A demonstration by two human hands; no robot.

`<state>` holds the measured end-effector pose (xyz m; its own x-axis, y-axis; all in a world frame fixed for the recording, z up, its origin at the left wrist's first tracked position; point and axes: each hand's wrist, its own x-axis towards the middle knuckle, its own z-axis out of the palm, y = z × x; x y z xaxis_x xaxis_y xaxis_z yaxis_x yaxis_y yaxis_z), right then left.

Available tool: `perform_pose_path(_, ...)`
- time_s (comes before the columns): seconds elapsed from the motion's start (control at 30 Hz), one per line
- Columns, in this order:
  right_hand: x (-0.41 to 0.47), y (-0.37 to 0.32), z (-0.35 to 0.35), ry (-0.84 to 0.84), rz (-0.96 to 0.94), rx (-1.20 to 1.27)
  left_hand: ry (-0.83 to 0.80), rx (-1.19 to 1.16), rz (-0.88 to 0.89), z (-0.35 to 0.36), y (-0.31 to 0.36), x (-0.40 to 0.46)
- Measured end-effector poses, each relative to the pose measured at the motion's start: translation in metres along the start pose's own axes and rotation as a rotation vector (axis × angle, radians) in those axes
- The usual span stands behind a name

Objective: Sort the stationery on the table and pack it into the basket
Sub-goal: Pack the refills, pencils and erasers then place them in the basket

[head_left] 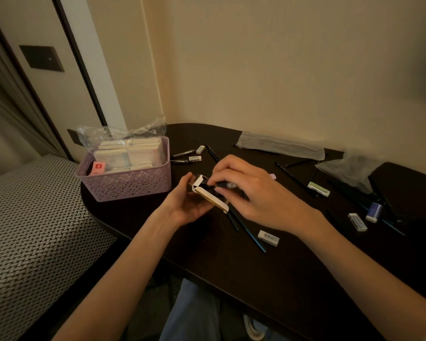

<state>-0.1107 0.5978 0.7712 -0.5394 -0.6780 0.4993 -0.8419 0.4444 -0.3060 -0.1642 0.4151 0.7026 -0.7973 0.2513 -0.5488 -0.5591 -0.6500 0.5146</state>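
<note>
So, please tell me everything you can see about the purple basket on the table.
The purple plastic basket is rectangular, with lace-like flower cut-outs in its walls and a plain smooth rim. It stands upright on the left end of the dark table, near the edge. Pale stacked packs, a small pink box and crumpled clear plastic wrap fill it. Neither hand touches it.

dark table (231,279), lilac basket (133,185) at left, scattered pencils (252,236), erasers (268,238), pens (183,153), plastic sleeves (281,145)

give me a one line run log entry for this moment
left hand: holds small open box | right hand: feeding dark pens in | basket: part filled | erasers, pencils loose
</note>
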Motion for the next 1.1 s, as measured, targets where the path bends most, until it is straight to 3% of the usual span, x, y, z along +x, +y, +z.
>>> perform_pose_path(0.2, 0.000, 0.006, 0.008, 0.028, 0.088, 0.103, -0.032, 0.003, -0.042, 0.002, 0.000, -0.002)
perform_pose_path(0.5, -0.002, 0.007, 0.002, 0.050, 0.068, 0.137, 0.004, 0.009, -0.038, -0.001, 0.002, 0.005)
perform_pose_path(0.77, 0.002, 0.016, 0.013, 0.022, 0.023, -0.052, -0.044, 0.066, -0.018, -0.003, -0.002, 0.010)
perform_pose_path(1.0, -0.001, 0.015, 0.004, 0.023, 0.111, 0.184, -0.033, 0.077, -0.041, -0.007, 0.001, 0.015)
perform_pose_path(1.1, 0.000, 0.015, 0.004, -0.011, 0.082, 0.177, -0.059, 0.086, -0.049, -0.005, 0.000, 0.014)
